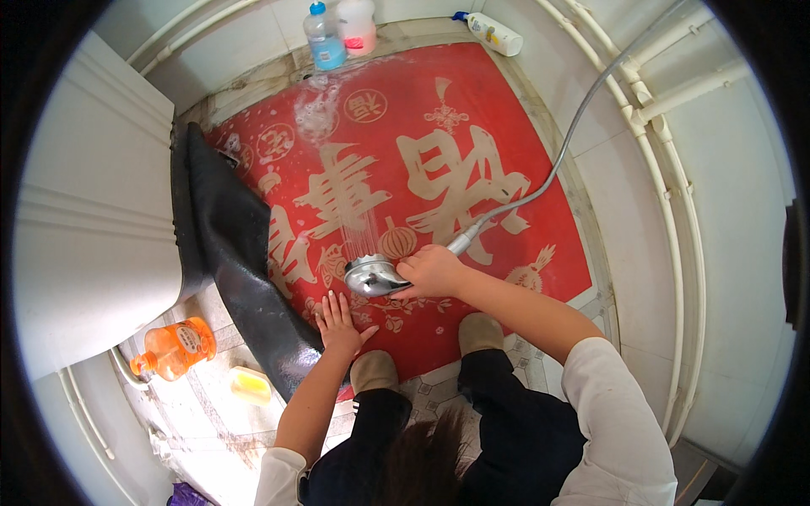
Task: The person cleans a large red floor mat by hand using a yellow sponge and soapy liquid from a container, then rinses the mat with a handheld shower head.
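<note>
Nearest, between two tan shoes (pixel 375 371) and just ahead of them, the left hand (pixel 339 325) lies flat with fingers spread on the red floor mat (pixel 426 215), pressing nothing into a grip. The right hand (pixel 434 271), apart from it, is closed around the handle of a chrome shower head (pixel 369 277), hard, rounded and probably light, though slick when wet; the handle is its natural hold. Fine jets leave its face.

The mat covers much of the tiled floor. Its left side folds up to show a black, glossy, rubbery backing (pixel 232 232); it looks flexible but likely heavy and slippery when soaked, so a doubled edge or corner should give the surest hold. Beige characters and flowers pattern its top. A ribbed grey hose (pixel 564 156) curves away; farther off, white foam (pixel 315 111) clings near the mat's far edge, before a smooth plastic bottle of blue liquid (pixel 326 44).
</note>
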The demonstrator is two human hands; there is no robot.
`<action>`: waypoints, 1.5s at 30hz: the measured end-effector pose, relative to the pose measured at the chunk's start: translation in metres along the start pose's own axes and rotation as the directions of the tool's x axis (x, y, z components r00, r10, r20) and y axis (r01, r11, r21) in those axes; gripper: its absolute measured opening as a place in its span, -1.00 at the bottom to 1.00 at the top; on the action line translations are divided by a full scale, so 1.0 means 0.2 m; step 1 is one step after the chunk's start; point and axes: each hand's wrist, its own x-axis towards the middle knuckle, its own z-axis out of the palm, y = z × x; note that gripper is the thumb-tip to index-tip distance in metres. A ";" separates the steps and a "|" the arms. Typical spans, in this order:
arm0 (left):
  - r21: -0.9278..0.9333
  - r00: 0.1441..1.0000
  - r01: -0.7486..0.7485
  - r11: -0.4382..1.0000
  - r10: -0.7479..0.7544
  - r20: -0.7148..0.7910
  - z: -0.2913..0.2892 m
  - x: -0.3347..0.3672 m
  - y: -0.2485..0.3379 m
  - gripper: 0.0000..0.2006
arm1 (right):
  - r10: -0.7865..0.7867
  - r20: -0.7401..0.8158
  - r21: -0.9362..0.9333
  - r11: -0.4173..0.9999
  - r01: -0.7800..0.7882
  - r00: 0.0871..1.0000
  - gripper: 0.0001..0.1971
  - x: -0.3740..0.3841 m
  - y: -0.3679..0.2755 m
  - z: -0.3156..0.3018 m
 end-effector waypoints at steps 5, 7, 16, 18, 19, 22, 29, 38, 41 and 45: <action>0.011 1.000 -0.010 1.000 0.010 -0.006 0.01 0.01 -0.01 0.05 | -0.049 -0.006 0.034 0.998 0.049 0.999 -0.52 0.04 -0.03 0.02; 0.009 1.000 -0.017 1.000 0.017 -0.002 0.02 0.00 -0.01 0.05 | -0.064 0.010 0.029 0.998 0.064 0.998 -0.53 0.06 -0.04 0.02; 0.129 0.994 -0.060 0.990 0.048 0.094 0.02 0.01 -0.01 -0.11 | -0.187 0.139 0.101 0.979 0.174 0.972 -0.54 0.13 -0.11 0.08; 0.099 0.991 -0.082 0.992 0.071 0.113 0.01 0.01 -0.02 -0.11 | -0.215 0.142 0.124 0.972 0.198 0.966 -0.53 0.15 -0.12 0.09; 0.070 0.987 -0.104 0.992 0.095 0.129 0.01 0.01 -0.02 -0.11 | -0.235 0.126 0.130 0.967 0.219 0.964 -0.53 0.17 -0.13 0.09; 0.022 0.989 -0.106 0.994 0.104 0.108 0.07 0.04 -0.06 -0.11 | -0.279 0.098 0.129 0.955 0.266 0.955 -0.53 0.25 -0.17 0.09; 0.086 0.977 -0.005 0.996 -0.013 0.213 -0.01 0.01 0.00 -0.07 | -0.307 0.079 0.125 0.947 0.297 0.948 -0.52 0.39 -0.17 0.11; 0.011 1.000 -0.024 1.000 0.024 0.001 0.02 0.00 0.00 0.03 | -0.260 0.060 0.054 0.965 0.256 0.964 -0.54 0.52 -0.10 0.07; -0.017 0.998 -0.029 0.999 0.028 -0.064 0.07 0.01 -0.03 0.04 | -0.232 0.043 0.059 0.971 0.230 0.972 -0.55 0.51 -0.10 0.07; 0.020 0.994 -0.075 0.997 0.076 -0.079 0.07 0.01 -0.05 0.00 | -0.232 0.251 0.047 0.973 0.227 0.940 -0.54 0.32 -0.05 0.00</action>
